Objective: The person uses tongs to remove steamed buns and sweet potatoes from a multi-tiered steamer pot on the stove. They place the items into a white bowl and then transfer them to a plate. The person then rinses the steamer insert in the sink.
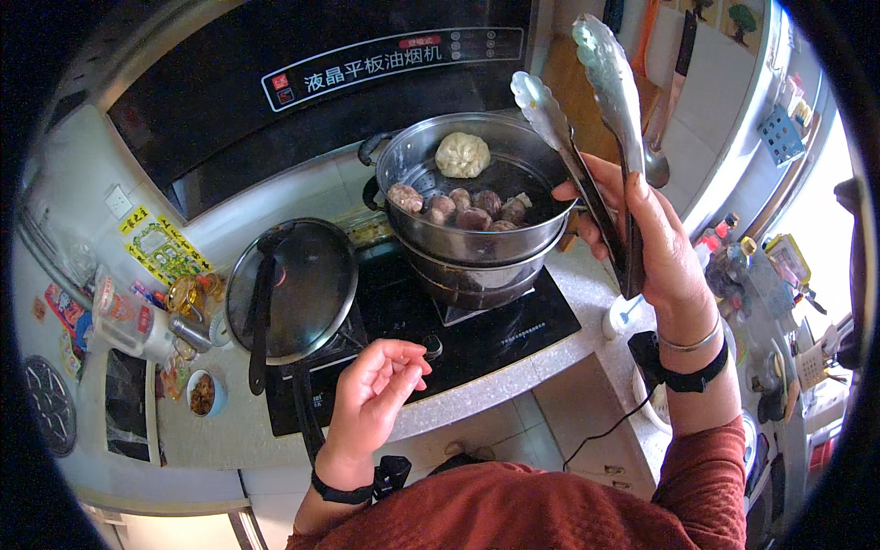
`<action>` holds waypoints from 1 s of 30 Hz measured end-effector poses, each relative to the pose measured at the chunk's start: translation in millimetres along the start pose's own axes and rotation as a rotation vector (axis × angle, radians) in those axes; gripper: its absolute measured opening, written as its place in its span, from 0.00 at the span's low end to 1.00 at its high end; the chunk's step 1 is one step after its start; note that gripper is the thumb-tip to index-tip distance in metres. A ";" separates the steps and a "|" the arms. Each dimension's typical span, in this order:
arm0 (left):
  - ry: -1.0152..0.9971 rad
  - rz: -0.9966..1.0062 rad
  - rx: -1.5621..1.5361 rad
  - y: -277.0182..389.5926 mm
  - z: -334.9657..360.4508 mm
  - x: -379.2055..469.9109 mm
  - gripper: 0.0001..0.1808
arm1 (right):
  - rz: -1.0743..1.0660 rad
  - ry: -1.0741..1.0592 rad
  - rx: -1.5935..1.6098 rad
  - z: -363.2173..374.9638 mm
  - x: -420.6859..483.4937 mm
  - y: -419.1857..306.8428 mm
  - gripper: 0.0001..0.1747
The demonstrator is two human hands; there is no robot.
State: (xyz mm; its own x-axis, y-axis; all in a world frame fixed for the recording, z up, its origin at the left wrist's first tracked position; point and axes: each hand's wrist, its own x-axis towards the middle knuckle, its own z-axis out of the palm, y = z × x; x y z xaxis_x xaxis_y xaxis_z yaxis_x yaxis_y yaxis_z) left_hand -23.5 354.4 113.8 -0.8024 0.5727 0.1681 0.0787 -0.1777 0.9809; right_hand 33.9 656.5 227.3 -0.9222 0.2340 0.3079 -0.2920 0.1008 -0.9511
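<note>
My right hand (pixel 663 240) grips a pair of metal tongs (pixel 612 75), their scalloped tips pointing up and spread apart. Just left of that hand, a stainless steel steamer pot (pixel 474 244) stands on the gas stove (pixel 405 316) with its top uncovered. Inside, one pleated steamed bun (pixel 463 155) lies towards the back. Several purplish-brown root vegetables (pixel 474 218), apparently taros, are grouped along the near side. Over the stove's front edge hovers my left hand (pixel 378 392), empty, its fingers loosely curled.
A lidded frying pan (pixel 302 295) occupies the left burner, with a black spatula (pixel 260 323) across its lid. Left of it are a small bowl of brown food (pixel 204 393) and jars. Bottles (pixel 722 234) crowd the right counter. A range hood (pixel 330 75) rises behind.
</note>
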 end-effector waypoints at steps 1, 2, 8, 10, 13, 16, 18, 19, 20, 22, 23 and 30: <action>-0.011 -0.007 -0.013 -0.9 -4.6 -0.5 0.09 | 0.008 -0.007 -0.030 3.1 2.4 0.7 0.37; -0.022 -0.013 -0.028 -1.5 -10.1 -0.9 0.10 | 0.016 -0.015 -0.060 6.6 4.7 1.9 0.37; -0.002 -0.035 -0.037 -5.5 -32.1 0.2 0.10 | 0.018 -0.022 -0.084 24.4 21.7 3.7 0.37; 0.000 -0.045 -0.031 -5.8 -35.7 2.5 0.10 | 0.071 -0.068 -0.222 19.9 30.5 -3.9 0.39; 0.013 -0.050 -0.047 -6.9 -35.6 6.2 0.10 | 0.085 -0.143 -0.374 9.9 52.0 -11.3 0.39; 0.031 -0.055 -0.030 -8.2 -32.1 10.9 0.10 | 0.084 -0.196 -0.575 -4.6 79.0 -14.0 0.37; 0.064 -0.060 -0.005 -9.5 -26.2 13.9 0.10 | 0.116 -0.192 -0.690 -15.8 95.1 -10.5 0.37; 0.093 -0.061 0.008 -10.5 -22.5 16.0 0.09 | 0.102 -0.217 -0.729 -22.6 104.9 -8.8 0.38; 0.124 -0.061 0.020 -11.6 -18.0 17.4 0.09 | 0.111 -0.220 -0.792 -28.8 117.3 -5.7 0.40; 0.168 -0.035 0.017 -13.5 -8.9 20.5 0.09 | 0.253 -0.299 -0.919 -42.6 142.4 -1.0 0.40; 0.190 -0.019 0.018 -14.0 -5.2 23.2 0.09 | 0.318 -0.342 -0.968 -49.3 156.1 1.2 0.41; 0.306 0.003 0.026 -24.9 15.6 37.6 0.09 | 0.561 -0.626 -1.210 -73.9 233.9 34.7 0.47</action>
State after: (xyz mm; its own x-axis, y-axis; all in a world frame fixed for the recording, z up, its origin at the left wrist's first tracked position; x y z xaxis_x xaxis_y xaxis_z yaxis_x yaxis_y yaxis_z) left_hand -46.4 392.9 97.2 -0.9427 0.3040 0.1377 0.0933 -0.1562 0.9833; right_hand -173.2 786.3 268.2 -0.8897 0.0994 -0.4455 0.2273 0.9429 -0.2435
